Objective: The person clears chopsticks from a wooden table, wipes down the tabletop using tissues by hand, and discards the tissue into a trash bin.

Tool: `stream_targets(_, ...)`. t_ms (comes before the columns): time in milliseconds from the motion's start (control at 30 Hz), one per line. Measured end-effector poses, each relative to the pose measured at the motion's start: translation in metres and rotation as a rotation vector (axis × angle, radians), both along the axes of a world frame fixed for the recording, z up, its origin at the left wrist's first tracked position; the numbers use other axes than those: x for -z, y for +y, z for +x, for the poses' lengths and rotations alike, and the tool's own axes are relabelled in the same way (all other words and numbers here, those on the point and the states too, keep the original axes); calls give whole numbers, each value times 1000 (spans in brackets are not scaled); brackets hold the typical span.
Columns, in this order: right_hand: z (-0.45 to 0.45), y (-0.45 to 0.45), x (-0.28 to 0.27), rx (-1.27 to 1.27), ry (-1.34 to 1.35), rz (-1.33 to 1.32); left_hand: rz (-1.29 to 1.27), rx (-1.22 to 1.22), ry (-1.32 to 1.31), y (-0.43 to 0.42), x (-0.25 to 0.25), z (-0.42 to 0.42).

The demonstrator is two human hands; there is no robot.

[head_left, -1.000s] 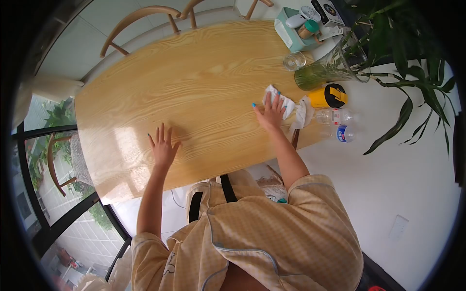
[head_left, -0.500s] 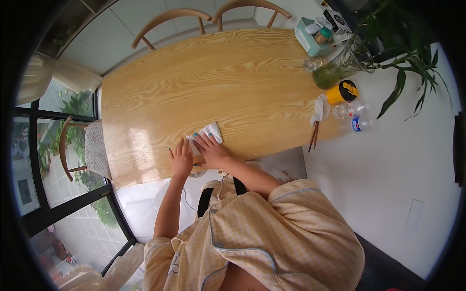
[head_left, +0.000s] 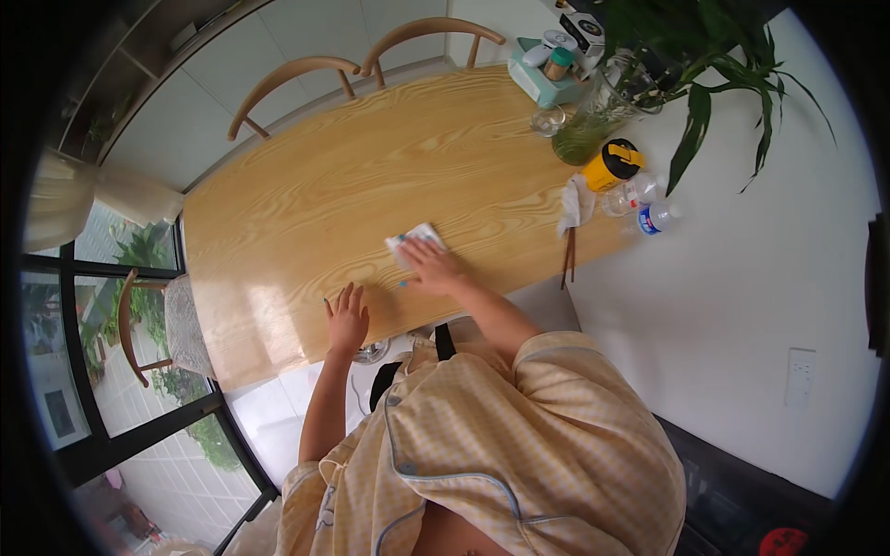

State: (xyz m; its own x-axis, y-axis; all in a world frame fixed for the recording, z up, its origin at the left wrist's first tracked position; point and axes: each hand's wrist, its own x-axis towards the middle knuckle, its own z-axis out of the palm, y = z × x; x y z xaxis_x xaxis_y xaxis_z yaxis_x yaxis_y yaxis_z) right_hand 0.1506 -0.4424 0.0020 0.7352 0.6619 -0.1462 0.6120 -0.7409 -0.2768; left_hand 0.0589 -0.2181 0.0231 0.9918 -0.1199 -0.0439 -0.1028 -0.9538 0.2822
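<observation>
A folded white tissue [head_left: 414,238] is on the wooden tabletop, under the fingers of my right hand [head_left: 432,266]. That hand presses over it and keeps hold of it against the wood, so part of the tissue is hidden. To the left and closer to the table's front edge, my left hand [head_left: 348,322] rests its fingertips on the wood. Its fingers are stretched and somewhat apart, with nothing in them.
Along the right end of the wooden table [head_left: 306,195] are chopsticks [head_left: 568,258], a crumpled tissue [head_left: 577,202], a yellow cup [head_left: 613,165], plastic bottles [head_left: 655,219], a glass vase [head_left: 589,134] with a plant, and a tissue box [head_left: 544,85]. Chairs [head_left: 297,69] line the far side.
My right hand has slid the tissue away from my left hand, rightward and farther over the table. My left hand stays near the front edge. The whole view has shifted.
</observation>
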Motion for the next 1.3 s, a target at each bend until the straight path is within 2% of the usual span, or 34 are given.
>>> stream_targets(200, 31, -130, 8, 416, 47, -54, 24, 99, -12, -33, 5, 12)
stream_targets(333, 30, -192, 2, 589, 47, -108, 73, 146, 2, -46, 3, 12)
stream_targets(433, 27, -204, 5, 570, 2, -46, 98, 150, 86, -46, -4, 10)
stream_targets(500, 32, -200, 6, 699, 16, -68, 100, 125, 79, -41, -10, 8)
stream_targets(633, 37, -200, 9, 800, -13, -42, 83, 70, 76, -29, -11, -7)
stream_targets(700, 41, -203, 10, 998, 53, -25, 42, 58, 114, -23, -8, -12)
stream_targets(833, 43, -201, 2, 1060, 55, 9, -76, 77, 124, -14, 4, -18)
stream_targets(900, 46, -196, -6, 1141, 144, -34, -85, 72, 155, -12, 6, -17)
stream_targets(1167, 28, -160, 12, 1008, 59, -75, -26, 132, 272, -13, 2, -8)
stream_targets(1300, 7, -92, 8, 691, -10, -79, -3, 144, 242, -14, 8, -11)
